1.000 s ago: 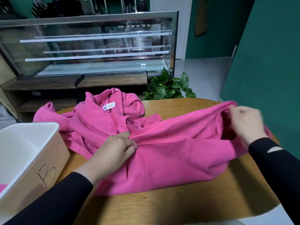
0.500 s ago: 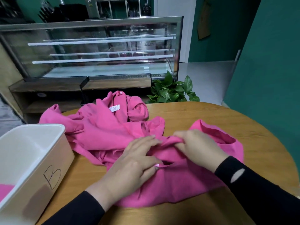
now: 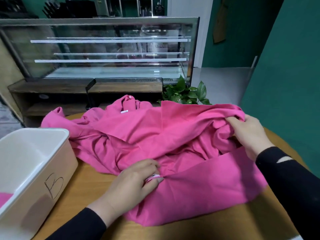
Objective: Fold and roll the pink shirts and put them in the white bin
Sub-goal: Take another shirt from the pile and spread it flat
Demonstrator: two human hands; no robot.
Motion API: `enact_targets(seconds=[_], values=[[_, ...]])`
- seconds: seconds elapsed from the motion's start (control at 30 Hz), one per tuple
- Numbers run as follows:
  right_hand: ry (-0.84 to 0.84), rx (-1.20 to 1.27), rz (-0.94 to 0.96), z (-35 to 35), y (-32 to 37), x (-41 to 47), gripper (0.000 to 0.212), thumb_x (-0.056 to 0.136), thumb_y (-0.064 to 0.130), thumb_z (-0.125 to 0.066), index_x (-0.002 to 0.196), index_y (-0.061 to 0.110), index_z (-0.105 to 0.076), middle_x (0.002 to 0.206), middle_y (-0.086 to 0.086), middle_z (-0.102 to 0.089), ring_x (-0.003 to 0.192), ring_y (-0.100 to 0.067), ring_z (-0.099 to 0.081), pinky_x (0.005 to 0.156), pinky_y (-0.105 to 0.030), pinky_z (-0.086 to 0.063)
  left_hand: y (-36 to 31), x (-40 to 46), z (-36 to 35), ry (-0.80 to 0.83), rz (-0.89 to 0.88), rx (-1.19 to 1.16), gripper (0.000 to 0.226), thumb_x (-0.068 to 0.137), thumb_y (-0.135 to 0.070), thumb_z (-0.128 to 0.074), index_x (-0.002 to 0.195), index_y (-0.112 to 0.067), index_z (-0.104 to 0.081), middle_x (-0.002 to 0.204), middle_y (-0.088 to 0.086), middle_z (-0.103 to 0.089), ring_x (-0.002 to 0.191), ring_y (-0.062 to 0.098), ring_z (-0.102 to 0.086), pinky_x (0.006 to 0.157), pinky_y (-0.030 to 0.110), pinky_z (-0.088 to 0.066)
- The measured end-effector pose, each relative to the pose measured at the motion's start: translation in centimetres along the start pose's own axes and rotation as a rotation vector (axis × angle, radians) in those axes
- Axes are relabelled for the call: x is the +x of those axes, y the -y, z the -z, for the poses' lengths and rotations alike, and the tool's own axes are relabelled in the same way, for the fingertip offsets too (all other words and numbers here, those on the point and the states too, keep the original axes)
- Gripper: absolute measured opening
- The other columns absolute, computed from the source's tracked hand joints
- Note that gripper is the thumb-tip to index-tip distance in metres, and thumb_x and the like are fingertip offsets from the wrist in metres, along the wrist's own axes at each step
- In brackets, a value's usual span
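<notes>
1. So there's a pink shirt (image 3: 173, 144) spread out loose and rumpled across most of a round wooden counter (image 3: 97, 186). Not folded into anything neat, lots of creases and overlapping layers.

2. Left hand (image 3: 133, 184) is down on the near part of the fabric, fingers (image 3: 152, 179) curled and pinching a gather of the cloth right where the wrinkles fan out. There's a little pale tag or label poking out between the fingers, too small to read.

3. Right hand (image 3: 249, 134) is over at the far right edge, lifted a bit off the counter, fingers bunched around a fold of the same pink fabric so the cloth drapes up toward it.

4. Further back there's more pink cloth heaped up (image 3: 128, 104) with a collar, a button and a white label showing. Can't tell if that's a second shirt or part of the same one.

5. White bin (image 3: 34, 170) sits at the left edge of the counter, just beside the shirt, with a "B" scribbled on its side. A bit of pink (image 3: 5, 198) shows inside at the bottom left.

6. Both sleeves are black.

7. Behind the counter: a glass display case (image 3: 107, 49) and a leafy green plant (image 3: 185, 92).
</notes>
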State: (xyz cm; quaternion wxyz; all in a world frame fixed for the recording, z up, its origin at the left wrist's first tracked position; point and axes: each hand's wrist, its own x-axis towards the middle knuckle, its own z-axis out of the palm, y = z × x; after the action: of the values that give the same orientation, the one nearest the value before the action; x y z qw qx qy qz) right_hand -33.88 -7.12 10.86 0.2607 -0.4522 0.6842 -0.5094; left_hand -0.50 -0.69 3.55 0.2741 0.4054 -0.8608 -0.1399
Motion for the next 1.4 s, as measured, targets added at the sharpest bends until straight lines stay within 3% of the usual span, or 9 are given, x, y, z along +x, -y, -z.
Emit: enact_targets(seconds=[0.13,0.27,0.43,0.6,0.7,0.9,1.03,1.23,1.4], values=[[0.069,-0.080,0.155,1.1,-0.4,-1.3,0.012,0.092,0.018,-0.056,0.095,0.020,-0.067,0.091,-0.001,-0.074,0.072,-0.004,-0.064,0.069,-0.027,-0.051,-0.2,0.8,-0.5,-0.111,0.088,-0.073,0.024,0.094,-0.048,-0.052,0.090,-0.027,-0.063,0.136,-0.018,-0.053,0.126,-0.006,-0.048,0.104,0.009,-0.031],[0.299,-0.284,0.335,2.3,0.2,-2.3,0.053,0.088,0.002,-0.062,0.109,0.049,-0.050,0.099,0.015,-0.066,0.073,0.004,-0.060,0.061,-0.011,-0.043,-0.3,3.6,0.5,-0.270,0.197,-0.035,0.025,0.092,-0.050,-0.055,0.091,-0.027,-0.066,0.091,-0.016,-0.067,0.087,0.002,-0.064,0.081,0.029,-0.050],[0.625,-0.486,0.409,2.3,2.2,-3.6,0.057,0.072,0.059,-0.079,0.122,0.051,-0.052,0.119,0.034,-0.053,0.108,0.012,-0.052,0.085,-0.005,-0.038,-0.4,6.1,0.7,-0.026,0.262,-0.083,0.017,0.096,-0.021,-0.061,0.109,-0.030,-0.067,0.092,-0.013,-0.069,0.088,0.005,-0.062,0.082,0.027,-0.048],[0.312,-0.726,0.585,0.2,2.0,-4.1,0.023,0.084,0.053,-0.058,0.085,0.031,-0.062,0.096,0.016,-0.059,0.094,-0.015,-0.060,0.085,-0.043,-0.048,0.4,4.0,0.8,0.167,0.332,-0.208,0.057,0.078,-0.004,-0.069,0.124,-0.036,-0.056,0.091,-0.014,-0.062,0.075,-0.005,-0.056,0.070,0.012,-0.042],[0.075,-0.799,0.589,-0.7,1.9,-4.8,0.031,0.085,0.027,-0.066,0.115,0.029,-0.056,0.113,0.005,-0.059,0.109,-0.025,-0.056,0.091,-0.049,-0.042,2.3,1.7,0.7,0.201,0.443,-0.146,0.062,0.079,-0.012,-0.075,0.127,-0.042,-0.049,0.099,-0.015,-0.062,0.079,-0.007,-0.057,0.073,0.009,-0.042],[0.205,-1.051,0.843,-5.4,1.5,-6.5,0.052,0.072,0.023,-0.077,0.122,0.031,-0.065,0.139,-0.003,-0.056,0.131,-0.028,-0.049,0.113,-0.063,-0.022,3.2,0.3,0.8,0.036,0.496,-0.040,0.005,0.091,-0.025,-0.069,0.090,-0.022,-0.066,0.080,-0.004,-0.067,0.075,0.005,-0.059,0.072,0.030,-0.045],[0.180,-1.100,0.913,-7.2,0.5,-5.9,0.006,0.079,0.035,-0.071,0.083,0.031,-0.074,0.110,0.003,-0.065,0.110,-0.024,-0.058,0.111,-0.064,-0.022,4.2,-0.1,1.7,0.039,0.511,-0.018,0.005,0.092,-0.025,-0.068,0.096,-0.028,-0.069,0.083,-0.007,-0.069,0.080,0.007,-0.062,0.077,0.030,-0.049],[0.073,-0.879,0.766,-6.8,0.8,-4.3,0.044,0.103,0.042,-0.040,0.075,0.024,-0.068,0.086,0.009,-0.065,0.093,-0.019,-0.060,0.111,-0.051,-0.025,5.0,-1.9,3.0,-0.153,0.634,-0.179,0.023,0.086,-0.027,-0.077,0.069,-0.016,-0.065,0.058,-0.008,-0.058,0.053,0.001,-0.045,0.054,0.021,-0.038],[0.210,-0.552,0.734,-5.0,5.0,-5.0,0.021,0.104,0.036,-0.044,0.093,0.026,-0.059,0.068,0.006,-0.063,0.069,-0.020,-0.056,0.069,-0.039,-0.041,-1.6,1.3,4.7,-0.216,0.248,-0.323,0.011,0.092,-0.026,-0.069,0.082,-0.030,-0.071,0.082,-0.016,-0.068,0.080,-0.001,-0.061,0.074,0.013,-0.042]])
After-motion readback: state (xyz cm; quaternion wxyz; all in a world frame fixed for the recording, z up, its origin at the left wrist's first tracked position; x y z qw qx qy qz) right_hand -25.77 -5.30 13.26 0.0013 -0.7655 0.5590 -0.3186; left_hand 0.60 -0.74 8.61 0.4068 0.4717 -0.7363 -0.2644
